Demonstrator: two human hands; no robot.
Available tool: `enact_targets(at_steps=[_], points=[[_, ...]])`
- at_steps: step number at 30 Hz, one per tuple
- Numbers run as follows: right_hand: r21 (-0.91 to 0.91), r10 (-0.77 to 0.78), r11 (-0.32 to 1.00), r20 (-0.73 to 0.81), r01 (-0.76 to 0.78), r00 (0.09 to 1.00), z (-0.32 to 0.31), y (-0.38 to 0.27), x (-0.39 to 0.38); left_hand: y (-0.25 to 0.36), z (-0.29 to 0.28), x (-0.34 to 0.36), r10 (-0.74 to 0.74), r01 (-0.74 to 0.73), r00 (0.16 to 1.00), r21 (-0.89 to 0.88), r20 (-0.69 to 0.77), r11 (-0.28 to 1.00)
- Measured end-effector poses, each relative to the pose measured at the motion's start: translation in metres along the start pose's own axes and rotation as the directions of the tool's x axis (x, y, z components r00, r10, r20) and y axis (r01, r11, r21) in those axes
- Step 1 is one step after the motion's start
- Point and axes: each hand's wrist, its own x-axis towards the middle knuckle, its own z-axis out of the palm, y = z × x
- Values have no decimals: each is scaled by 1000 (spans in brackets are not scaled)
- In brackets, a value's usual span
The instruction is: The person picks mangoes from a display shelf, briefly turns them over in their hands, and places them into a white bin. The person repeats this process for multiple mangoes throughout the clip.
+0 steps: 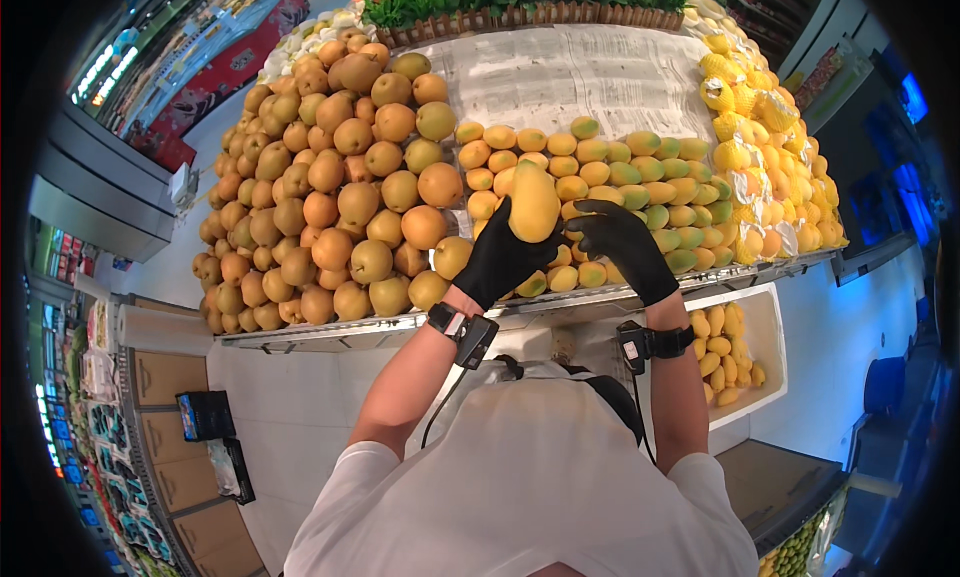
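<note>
A large yellow mango [535, 201] is gripped in my black-gloved left hand [495, 257], held upright over the middle of the sloped display. Just to its right, my gloved right hand [620, 245] has bent, parted fingers and holds nothing that I can see. Beneath both hands lie rows of small yellow and green mangoes [680, 191]. Bare paper lining [565, 72] shows above these rows. Brown round pears [360, 202] are piled to the left of my left hand. Both wrists carry black strapped devices with cables.
Yellow fruit in foam nets [740, 97] fills the right side of the display. A flower planter [530, 15] runs along the back. Below the metal front edge [300, 339], a white crate [775, 372] holds more mangoes. Cardboard boxes [165, 427] stand at lower left.
</note>
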Motion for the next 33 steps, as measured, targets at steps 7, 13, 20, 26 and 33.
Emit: enact_targets(at_steps=[7,13,20,26,33], points=[[-129,-99,987,-45,92,994,21,26,-8,14,-10,-20,156,-142,988,480,10,866],[-425,-242,885,-70,191,968,54,26,-14,-4,-19,-35,35,-79,992,371,123,925],[-217,-152,968,-96,129,984,72,26,-15,-19,-14,-48,-274,170,948,-469,-161,866],[44,-136,989,-35,138,990,97,19,-30,-6,-8,-56,129,-87,902,118,-412,989],[-371,-255,906,-94,203,962,97,15,-35,4,-4,-52,346,-220,846,327,-406,919]])
